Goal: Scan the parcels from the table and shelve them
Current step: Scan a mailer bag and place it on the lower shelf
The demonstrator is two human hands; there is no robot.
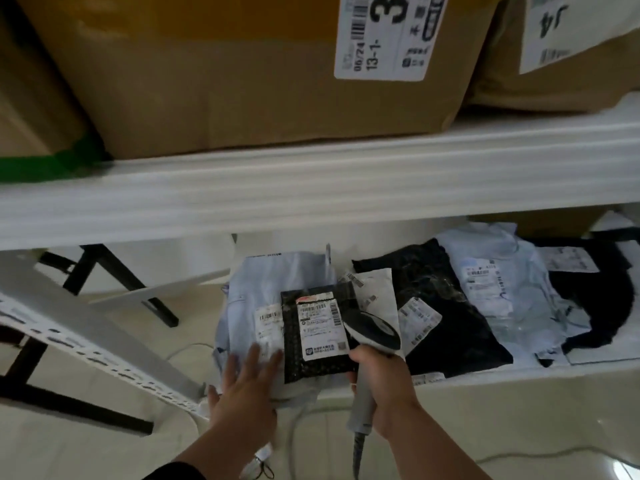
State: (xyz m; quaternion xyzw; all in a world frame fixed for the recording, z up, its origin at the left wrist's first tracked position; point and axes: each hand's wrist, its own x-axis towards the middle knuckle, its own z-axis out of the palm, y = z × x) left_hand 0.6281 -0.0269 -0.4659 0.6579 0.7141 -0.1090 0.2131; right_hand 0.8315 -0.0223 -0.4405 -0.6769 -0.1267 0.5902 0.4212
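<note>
Two boxes (225, 81), one scanner (372, 334), two hands (246, 393).

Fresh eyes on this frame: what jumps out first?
Probably the big cardboard box with its white label filling the upper shelf. Below, on the lower shelf, the small black parcel lies atop a pale mailer bag, the right hand aiming the barcode scanner at its label. The left hand rests flat on the pale bag.
</note>
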